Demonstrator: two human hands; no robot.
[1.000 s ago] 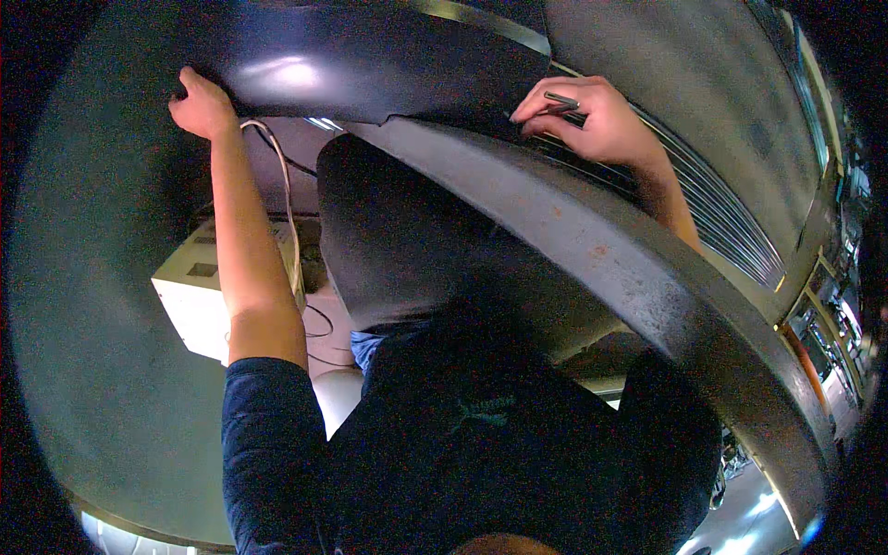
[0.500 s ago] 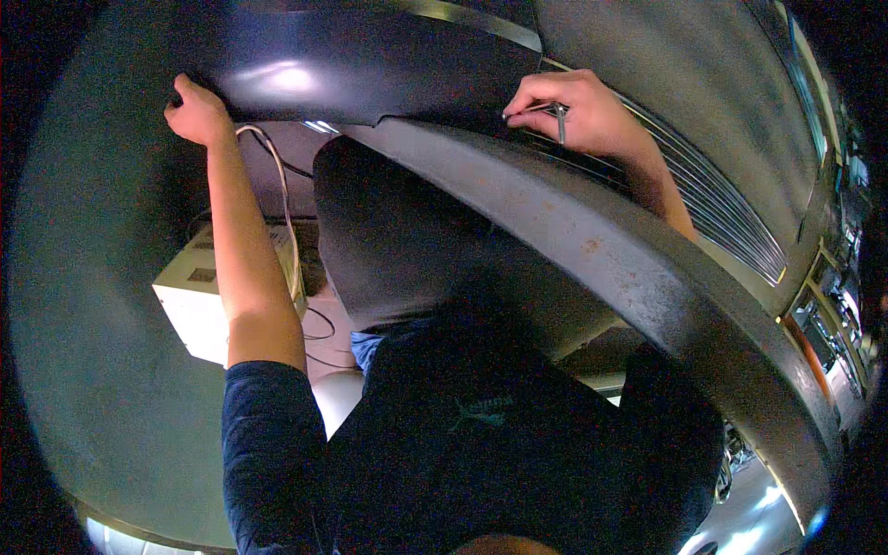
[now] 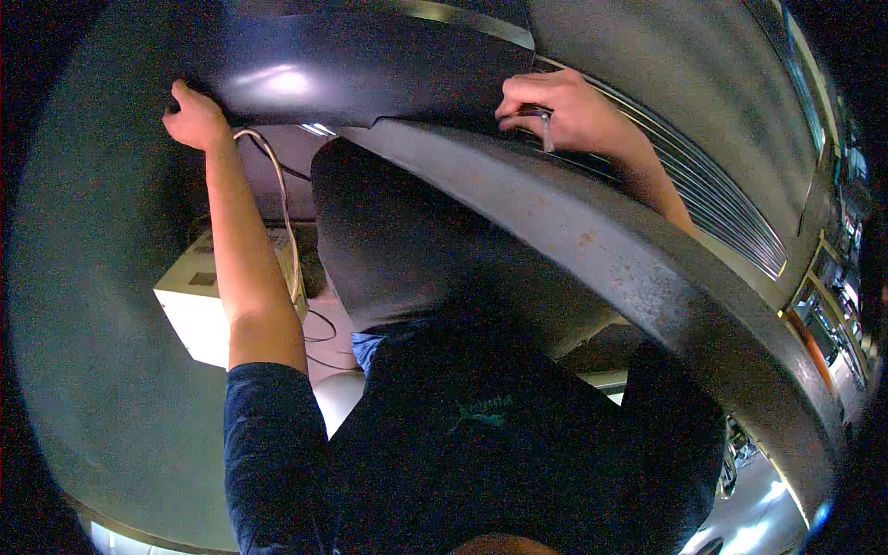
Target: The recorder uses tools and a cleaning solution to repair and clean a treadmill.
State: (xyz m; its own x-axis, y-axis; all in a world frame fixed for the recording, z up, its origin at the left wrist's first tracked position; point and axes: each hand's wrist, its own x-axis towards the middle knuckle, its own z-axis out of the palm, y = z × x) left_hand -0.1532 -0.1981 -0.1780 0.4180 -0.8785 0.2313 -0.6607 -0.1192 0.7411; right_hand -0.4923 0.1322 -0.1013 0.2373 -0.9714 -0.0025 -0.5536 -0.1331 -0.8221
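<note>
My left hand is curled round the left end of a glossy dark panel. Near that panel's lower right edge, my right hand is closed on a small bent metal tool, with a short shaft hanging below the fingers; its far end is hidden. A long grey metal beam, with rust spots, curves diagonally just below my right hand. Thin parallel metal bars lie behind the right wrist.
A white box-shaped unit with cables sits behind my left forearm. A dark rounded pad or panel lies under the beam, a large grey surface at left, metal framework at far right.
The small tool in my right hand has swung from lying sideways to hanging downward. My left hand and the dark panel appear slightly further left; the left hand also sits a little lower.
</note>
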